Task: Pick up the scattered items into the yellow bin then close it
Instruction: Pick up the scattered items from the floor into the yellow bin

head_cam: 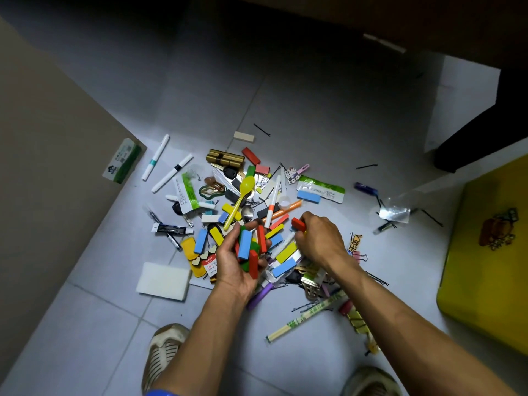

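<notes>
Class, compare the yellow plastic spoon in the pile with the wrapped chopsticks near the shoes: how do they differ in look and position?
The yellow spoon is bare, bright plastic; the wrapped chopsticks sit in a printed paper sleeve. The spoon rests on top of the pile's middle; the chopsticks lie at its near edge, on the floor tiles. Both are long, thin and untouched by either hand.

Little print was legible. A yellow tag (355, 243) right of the pile carried black Chinese characters, seemingly "干饭人". A white card (211, 266) near the left hand bore a red band and digits too blurred to read.
</notes>
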